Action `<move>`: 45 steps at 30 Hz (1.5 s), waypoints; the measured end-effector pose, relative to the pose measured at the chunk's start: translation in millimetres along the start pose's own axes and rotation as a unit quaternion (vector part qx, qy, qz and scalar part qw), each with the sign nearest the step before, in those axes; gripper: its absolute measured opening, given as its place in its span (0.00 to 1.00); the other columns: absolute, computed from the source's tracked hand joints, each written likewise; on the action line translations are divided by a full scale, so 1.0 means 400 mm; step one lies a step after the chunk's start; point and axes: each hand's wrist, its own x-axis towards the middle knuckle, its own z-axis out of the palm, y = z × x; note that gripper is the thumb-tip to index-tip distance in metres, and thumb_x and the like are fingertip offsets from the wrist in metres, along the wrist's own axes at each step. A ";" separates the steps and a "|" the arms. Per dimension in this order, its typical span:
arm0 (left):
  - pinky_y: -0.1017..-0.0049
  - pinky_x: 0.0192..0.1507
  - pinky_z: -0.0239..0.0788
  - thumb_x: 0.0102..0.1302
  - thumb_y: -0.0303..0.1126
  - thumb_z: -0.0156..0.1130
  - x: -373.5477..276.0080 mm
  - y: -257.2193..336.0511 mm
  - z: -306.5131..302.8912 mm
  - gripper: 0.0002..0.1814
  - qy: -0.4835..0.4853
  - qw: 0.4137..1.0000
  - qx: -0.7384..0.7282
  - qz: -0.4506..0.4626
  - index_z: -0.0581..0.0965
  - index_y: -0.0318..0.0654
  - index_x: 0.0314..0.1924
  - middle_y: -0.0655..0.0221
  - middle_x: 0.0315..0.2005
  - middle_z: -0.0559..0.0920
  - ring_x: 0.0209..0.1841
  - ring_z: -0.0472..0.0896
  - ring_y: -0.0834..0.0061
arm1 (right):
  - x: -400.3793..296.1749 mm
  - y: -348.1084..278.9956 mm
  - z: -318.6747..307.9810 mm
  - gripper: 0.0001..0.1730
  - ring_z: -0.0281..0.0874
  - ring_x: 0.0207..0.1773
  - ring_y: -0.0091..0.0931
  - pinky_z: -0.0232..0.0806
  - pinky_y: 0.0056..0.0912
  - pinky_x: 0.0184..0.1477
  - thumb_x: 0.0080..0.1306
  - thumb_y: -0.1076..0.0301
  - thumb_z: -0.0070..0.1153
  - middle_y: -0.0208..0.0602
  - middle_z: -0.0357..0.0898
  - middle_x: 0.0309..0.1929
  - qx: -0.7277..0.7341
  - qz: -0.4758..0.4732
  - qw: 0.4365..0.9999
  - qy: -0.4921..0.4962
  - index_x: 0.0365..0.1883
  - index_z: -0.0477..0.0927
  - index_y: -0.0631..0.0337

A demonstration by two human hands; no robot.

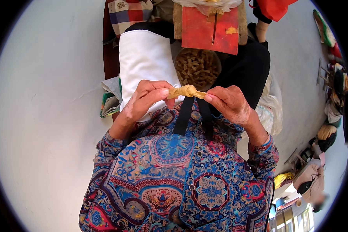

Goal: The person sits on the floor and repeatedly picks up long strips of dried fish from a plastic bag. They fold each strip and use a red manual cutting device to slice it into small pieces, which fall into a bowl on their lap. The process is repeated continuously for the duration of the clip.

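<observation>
A knotted strip of pale yellow, pliable material (187,91) is stretched between my two hands above my lap. My left hand (148,97) pinches its left end between thumb and fingers. On the other side, my right hand (230,101) grips the narrow right end between thumb and forefinger. The knot sits midway, nearer the left fingertips. Beyond the hands, between my knees, stands a round tub (219,62) filled with many similar yellow-brown knotted pieces (195,68).
A red board (191,34) with a thin dark rod (215,29) lies on a wooden bench (242,26) ahead. White cloth (145,58) covers my left thigh. Plastic sacking (269,107) lies at right. Another person (310,177) and several piled items are at the far right.
</observation>
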 end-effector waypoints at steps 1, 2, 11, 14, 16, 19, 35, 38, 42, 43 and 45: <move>0.79 0.41 0.69 0.63 0.33 0.56 0.004 0.001 -0.005 0.14 0.003 0.999 0.053 0.006 0.78 0.26 0.39 0.65 0.28 0.81 0.34 0.77 0.78 | 0.001 0.003 -0.001 0.08 0.73 0.19 0.36 0.62 0.34 0.21 0.66 0.69 0.55 0.41 0.73 0.19 -0.003 0.001 1.000 -0.002 0.32 0.78 0.66; 0.78 0.42 0.69 0.63 0.33 0.59 0.008 0.011 -0.007 0.14 0.005 0.994 0.105 0.011 0.78 0.27 0.40 0.66 0.29 0.81 0.34 0.77 0.79 | 0.003 0.005 -0.002 0.09 0.72 0.19 0.36 0.62 0.34 0.21 0.67 0.68 0.55 0.41 0.73 0.19 -0.006 0.003 1.000 -0.004 0.32 0.78 0.66; 0.71 0.41 0.71 0.53 0.22 0.67 0.085 0.030 0.051 0.18 -0.048 0.930 0.318 0.178 0.78 0.35 0.46 0.61 0.40 0.79 0.40 0.79 0.64 | 0.004 0.017 -0.004 0.09 0.71 0.18 0.37 0.61 0.34 0.21 0.67 0.67 0.55 0.44 0.70 0.18 0.015 0.036 0.999 -0.030 0.31 0.77 0.66; 0.68 0.37 0.72 0.54 0.22 0.66 0.103 0.012 0.051 0.15 -0.062 0.901 0.367 0.224 0.78 0.34 0.43 0.59 0.38 0.79 0.37 0.79 0.59 | 0.000 0.019 -0.009 0.10 0.70 0.18 0.37 0.60 0.34 0.21 0.66 0.67 0.56 0.44 0.70 0.18 0.016 0.048 0.998 -0.037 0.31 0.77 0.66; 0.66 0.34 0.71 0.53 0.22 0.66 0.109 0.015 0.054 0.12 -0.076 0.892 0.380 0.232 0.77 0.33 0.39 0.59 0.35 0.79 0.35 0.78 0.58 | -0.006 0.019 -0.015 0.10 0.70 0.18 0.37 0.60 0.34 0.21 0.66 0.68 0.56 0.44 0.70 0.17 0.014 0.050 0.998 -0.043 0.31 0.77 0.67; 0.67 0.31 0.69 0.53 0.23 0.66 0.110 -0.003 0.058 0.10 -0.098 0.907 0.339 0.231 0.77 0.33 0.36 0.60 0.28 0.78 0.31 0.77 0.58 | -0.017 0.018 -0.019 0.10 0.69 0.17 0.37 0.60 0.34 0.20 0.66 0.68 0.56 0.44 0.70 0.17 0.016 0.037 0.998 -0.048 0.31 0.77 0.67; 0.77 0.26 0.66 0.58 0.26 0.63 0.037 0.037 -0.014 0.06 -0.052 0.947 0.314 0.055 0.80 0.31 0.34 0.66 0.22 0.80 0.22 0.76 0.77 | -0.021 0.023 -0.015 0.06 0.73 0.24 0.40 0.65 0.34 0.26 0.65 0.71 0.55 0.46 0.75 0.24 -0.044 0.004 0.999 -0.026 0.34 0.77 0.67; 0.82 0.27 0.68 0.59 0.26 0.63 0.031 0.040 -0.040 0.08 0.013 0.946 0.322 0.043 0.80 0.29 0.37 0.69 0.23 0.81 0.23 0.76 0.85 | -0.032 0.034 -0.033 0.07 0.74 0.24 0.36 0.65 0.31 0.27 0.66 0.71 0.54 0.44 0.74 0.23 -0.083 0.062 0.993 0.055 0.36 0.77 0.68; 0.84 0.29 0.69 0.59 0.24 0.64 0.017 0.019 -0.024 0.10 0.134 0.952 0.269 0.063 0.79 0.29 0.40 0.71 0.24 0.81 0.25 0.76 0.86 | -0.058 0.060 -0.028 0.12 0.63 0.20 0.14 0.56 0.18 0.22 0.71 0.65 0.50 0.31 0.73 0.22 0.087 0.214 0.940 0.251 0.40 0.77 0.67; 0.84 0.29 0.69 0.58 0.24 0.64 0.016 0.016 -0.009 0.10 0.146 0.940 0.295 0.092 0.79 0.29 0.40 0.70 0.24 0.82 0.26 0.76 0.87 | -0.065 0.070 -0.019 0.14 0.60 0.20 0.11 0.54 0.16 0.22 0.72 0.63 0.49 0.29 0.73 0.22 0.159 0.252 0.903 0.308 0.41 0.77 0.67; 0.83 0.29 0.69 0.57 0.24 0.66 0.029 0.008 0.020 0.11 0.163 0.913 0.342 0.151 0.79 0.29 0.41 0.70 0.25 0.82 0.27 0.77 0.87 | -0.076 0.067 0.008 0.16 0.57 0.19 0.10 0.51 0.13 0.21 0.73 0.60 0.47 0.28 0.75 0.23 0.193 0.307 0.880 0.306 0.43 0.77 0.66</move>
